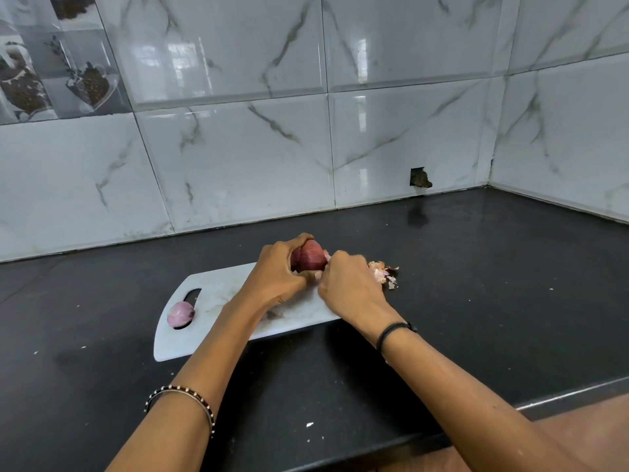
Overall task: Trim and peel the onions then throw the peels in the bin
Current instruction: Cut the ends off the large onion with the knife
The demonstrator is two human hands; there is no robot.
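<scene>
**Left arm.** The left forearm [207,349] is bare along its visible length. One bangle [190,392] encircles it, set well up the arm from the wrist. The bangle is a thin, dark ring. A single row of small, pale, round studs runs along its outer face at even spacing. The left hand [275,277] is bare.

**Right arm.** The right forearm [476,396] is bare. One thin black cord band [391,331] sits at the wrist. A small dark knot or clasp [412,327] projects from the band; which of the two cannot be determined. The right hand [350,287] is bare.
</scene>
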